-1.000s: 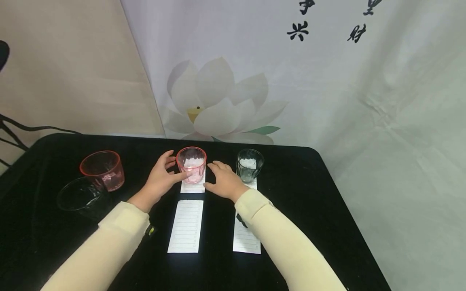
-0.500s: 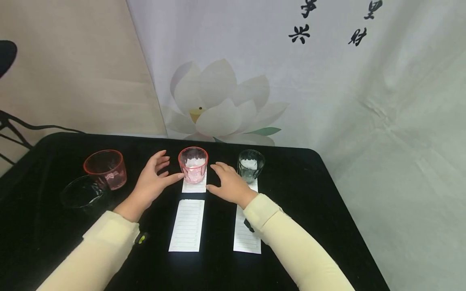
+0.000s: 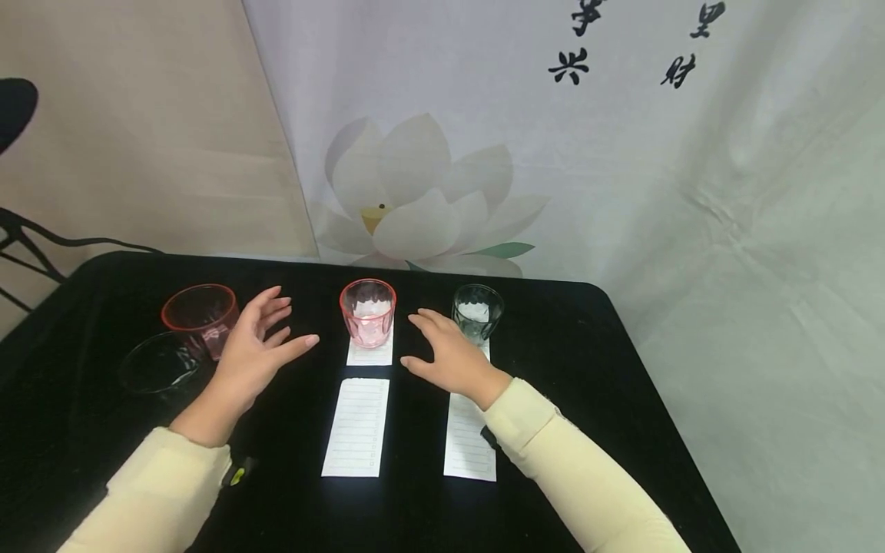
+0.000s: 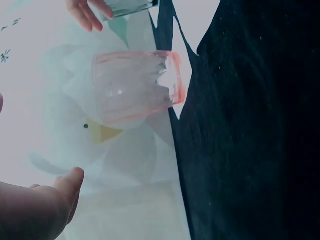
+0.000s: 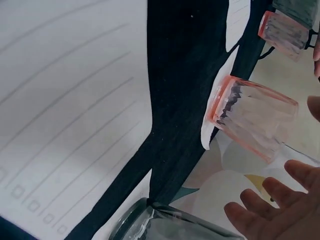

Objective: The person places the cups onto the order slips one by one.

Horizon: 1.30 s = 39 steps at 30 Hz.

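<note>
A pink glass (image 3: 369, 315) with a red rim stands upright on a lined paper slip (image 3: 369, 357) near the table's back edge. My left hand (image 3: 249, 357) is to its left, fingers spread and holding nothing, partly covering a second pink glass (image 3: 199, 307). To the right of the middle glass, my right hand (image 3: 452, 357) hovers with loosely bent fingers and nothing in its grasp. Just behind that hand a grey-green glass (image 3: 477, 315) stands on another slip. In the right wrist view my fingers (image 5: 255, 205) are apart from the pink glass (image 5: 255, 115).
A dark clear glass (image 3: 159, 365) stands at the left of the black table (image 3: 574, 430). Two lined slips lie nearer the front, one (image 3: 356, 430) in the middle and one (image 3: 470, 449) by my right sleeve. A printed curtain (image 3: 622, 177) hangs behind the table.
My left hand has moved left, away from the middle pink glass toward the glasses at the left. My right hand has drawn back slightly to the right. The middle glass stays put.
</note>
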### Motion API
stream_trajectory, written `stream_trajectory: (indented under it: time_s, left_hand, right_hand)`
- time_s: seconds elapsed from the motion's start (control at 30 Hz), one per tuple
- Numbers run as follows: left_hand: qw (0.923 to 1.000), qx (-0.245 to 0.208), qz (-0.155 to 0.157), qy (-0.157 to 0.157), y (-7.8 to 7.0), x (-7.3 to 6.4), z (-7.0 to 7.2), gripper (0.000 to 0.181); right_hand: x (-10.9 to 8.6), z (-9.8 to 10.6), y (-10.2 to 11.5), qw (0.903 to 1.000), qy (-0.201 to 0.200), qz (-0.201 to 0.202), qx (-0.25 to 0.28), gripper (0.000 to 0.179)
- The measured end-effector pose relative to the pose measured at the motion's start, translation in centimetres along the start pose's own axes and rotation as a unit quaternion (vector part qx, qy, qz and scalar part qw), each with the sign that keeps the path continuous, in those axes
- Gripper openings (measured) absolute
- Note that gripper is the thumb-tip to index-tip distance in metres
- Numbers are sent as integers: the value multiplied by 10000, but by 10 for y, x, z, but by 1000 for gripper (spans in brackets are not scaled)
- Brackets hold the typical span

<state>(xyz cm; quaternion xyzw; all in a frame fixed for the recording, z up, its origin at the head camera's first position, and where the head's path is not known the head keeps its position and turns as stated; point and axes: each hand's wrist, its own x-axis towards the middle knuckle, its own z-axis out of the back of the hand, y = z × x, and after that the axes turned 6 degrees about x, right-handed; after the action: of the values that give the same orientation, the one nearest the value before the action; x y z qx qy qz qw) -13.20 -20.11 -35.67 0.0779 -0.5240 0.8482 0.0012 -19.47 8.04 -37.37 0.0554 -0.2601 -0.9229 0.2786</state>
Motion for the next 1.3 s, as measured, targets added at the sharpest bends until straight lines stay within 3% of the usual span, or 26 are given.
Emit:
stream_trajectory:
  time_s: [0.33, 0.8, 1.3]
  left_hand:
    - [9985, 330, -6, -435, 2, -17, 22, 88]
    - [9952, 208, 195, -941, 11, -33, 46, 84]
    - [9847, 469, 458, -1615, 18, -46, 70, 85]
  right_hand:
    - [-22, 4, -5, 9997, -174, 163, 97, 68]
    - [-50, 4, -10, 9993, -277, 267, -5, 67]
    - [-77, 9, -21, 9993, -319, 214, -49, 69]
